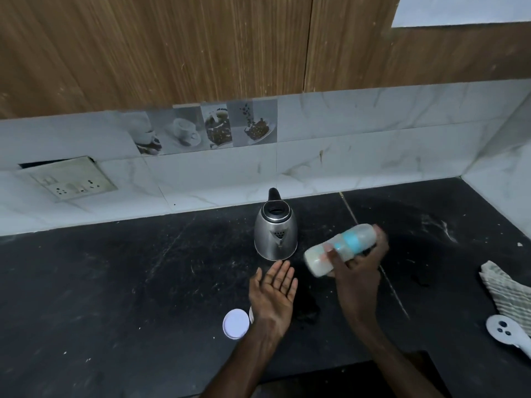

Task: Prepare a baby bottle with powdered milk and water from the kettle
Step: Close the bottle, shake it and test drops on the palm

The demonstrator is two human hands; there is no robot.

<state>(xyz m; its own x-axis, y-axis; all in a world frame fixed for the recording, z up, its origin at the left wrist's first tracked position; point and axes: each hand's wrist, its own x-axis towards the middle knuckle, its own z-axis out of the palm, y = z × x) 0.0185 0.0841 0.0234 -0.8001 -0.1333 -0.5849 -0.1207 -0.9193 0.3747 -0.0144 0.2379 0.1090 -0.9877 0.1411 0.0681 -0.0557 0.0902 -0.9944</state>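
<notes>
Over the black counter [115,282], right hand [356,271] grips the baby bottle [342,248] sideways, blurred, milky inside; left hand [274,291] spread flat, palm up, before the kettle [275,231].

One kettle [275,228], one bottle [340,248], one lid [235,323], one cloth [507,291].

right hand [356,271] gripping tilted, blurred baby bottle [339,248], left hand [273,291] palm-up, steel kettle [275,235] behind on black counter [115,282]
</notes>
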